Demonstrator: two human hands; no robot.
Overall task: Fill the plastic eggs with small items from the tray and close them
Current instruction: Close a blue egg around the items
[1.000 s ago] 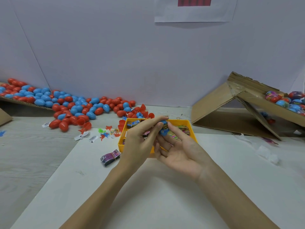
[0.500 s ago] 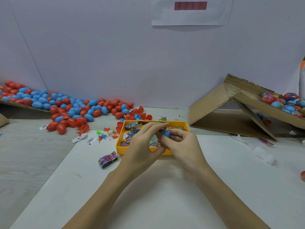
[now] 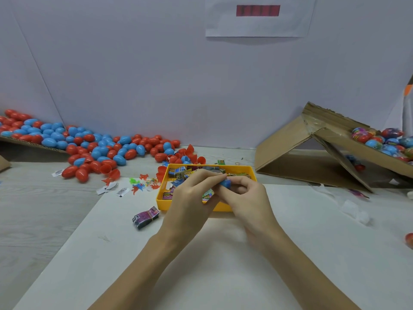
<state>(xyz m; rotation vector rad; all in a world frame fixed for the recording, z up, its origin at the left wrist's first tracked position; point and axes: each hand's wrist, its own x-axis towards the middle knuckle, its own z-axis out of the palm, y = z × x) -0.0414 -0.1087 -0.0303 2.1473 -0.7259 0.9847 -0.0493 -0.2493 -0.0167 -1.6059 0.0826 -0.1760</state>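
Directly over the near edge of a yellow tray of small wrapped items, two bare hands meet around a blue plastic egg. Both the left hand and the right hand have fingers curled, pinching the egg between fingertips and thumbs. Behind, to the left, a pile of red and blue eggs lies on the table; a cardboard ramp leans at right.

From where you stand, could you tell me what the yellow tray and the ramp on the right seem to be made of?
The yellow tray looks like moulded plastic: uniform colour, smooth thin walls, slight sheen. The ramp looks like corrugated cardboard: matte brown, creased folds, ragged top edge, and apparently a strip of glossy tape.
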